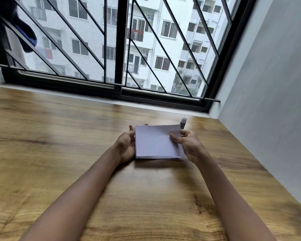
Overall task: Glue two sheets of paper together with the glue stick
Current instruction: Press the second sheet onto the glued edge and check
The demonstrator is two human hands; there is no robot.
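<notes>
I have the paper (155, 142) held up off the wooden table (59, 145) between both hands, roughly mid-table and a little right of centre. It looks like thin white sheets lying flush; along the near edge I can make out what seems a second layer, though I cannot tell for sure how many sheets there are. I judge it very light, floppy and easy to crease, so edge grips are the right place to hold, with little squeeze. My left hand (126, 147) cups the left edge, fingers curled behind the sheet and mostly hidden. My right hand (189, 145) pinches the right edge, thumb (175, 138) pressed on the front face, the other fingers bent narrow behind. Both forearms reach forward from the near side, wrists turned inward toward each other. The glue stick (183, 122) stands upright on the table just beyond the paper's far right corner, partly hidden by it; I cannot tell whether its cap is on
</notes>
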